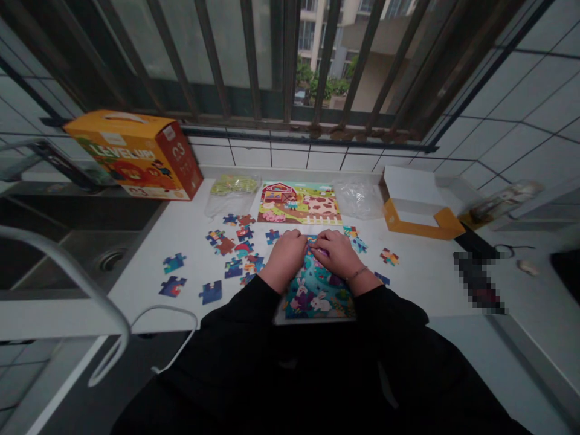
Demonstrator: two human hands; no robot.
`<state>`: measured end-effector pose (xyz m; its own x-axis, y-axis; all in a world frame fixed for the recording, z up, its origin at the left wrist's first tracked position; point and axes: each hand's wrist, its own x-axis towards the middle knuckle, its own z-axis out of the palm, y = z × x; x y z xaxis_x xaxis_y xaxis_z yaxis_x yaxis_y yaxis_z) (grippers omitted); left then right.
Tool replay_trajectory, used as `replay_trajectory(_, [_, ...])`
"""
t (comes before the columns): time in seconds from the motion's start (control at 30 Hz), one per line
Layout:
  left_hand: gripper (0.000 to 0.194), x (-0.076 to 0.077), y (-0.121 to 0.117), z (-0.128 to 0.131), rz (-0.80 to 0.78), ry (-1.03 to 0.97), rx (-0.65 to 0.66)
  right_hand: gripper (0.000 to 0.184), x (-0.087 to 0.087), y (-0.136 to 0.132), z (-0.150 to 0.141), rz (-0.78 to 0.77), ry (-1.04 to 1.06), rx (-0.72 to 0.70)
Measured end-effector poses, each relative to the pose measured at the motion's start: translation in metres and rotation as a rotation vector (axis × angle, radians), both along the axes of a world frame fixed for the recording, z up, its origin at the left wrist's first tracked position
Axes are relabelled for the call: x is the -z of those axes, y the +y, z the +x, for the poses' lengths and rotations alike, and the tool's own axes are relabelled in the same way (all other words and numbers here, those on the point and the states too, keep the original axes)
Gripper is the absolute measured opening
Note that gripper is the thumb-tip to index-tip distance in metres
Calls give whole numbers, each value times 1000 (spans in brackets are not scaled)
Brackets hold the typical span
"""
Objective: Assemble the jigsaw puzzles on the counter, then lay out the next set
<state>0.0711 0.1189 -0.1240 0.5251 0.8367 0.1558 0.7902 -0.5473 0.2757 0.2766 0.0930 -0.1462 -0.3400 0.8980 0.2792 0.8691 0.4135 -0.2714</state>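
Observation:
Right in front of me on the counter lies a teal picture sheet with white rabbits point(320, 290), with what looks like a clear plastic bag point(280, 315) around it. At its top edge my left hand point(289, 251) is closed, with thumb and fingers pinched together on the bag. My right hand point(334, 252), a thin bracelet at its wrist, bends its fingers over the same edge close beside the left. The fingertips partly hide what they grip. Loose jigsaw pieces point(234, 267) are scattered to the left, and a few, such as an orange piece point(389, 256), lie to the right.
Behind my hands lies a farm picture point(299, 203) between a clear bag with green contents point(233, 185) and another clear bag point(360, 198). An orange puzzle box point(136, 157) stands back left beside the sink point(86, 241); an opened yellow-white box point(419, 220) is at right.

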Motion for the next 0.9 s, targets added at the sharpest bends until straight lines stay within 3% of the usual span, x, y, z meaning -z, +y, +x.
replay_trajectory(0.2, [24, -15, -56, -11, 32, 89, 30, 19, 4, -1, -2, -5, 45, -15])
replay_trajectory(0.33, [18, -10, -89, -35, 40, 69, 120, 22, 2, -1, -3, -17, 31, -7])
replay_trajectory(0.43, [17, -3, -108, -57, 94, 14, 108, 23, 0, -2, -3, -32, 13, 3])
replay_trajectory(0.7, [21, 20, -139, -112, 215, -110, -81, 28, -11, -9, -11, -82, -103, 62])
replay_trajectory(0.9, [15, 29, -150, -119, 228, -127, -90, 34, -25, -26, -18, -99, -194, 113])
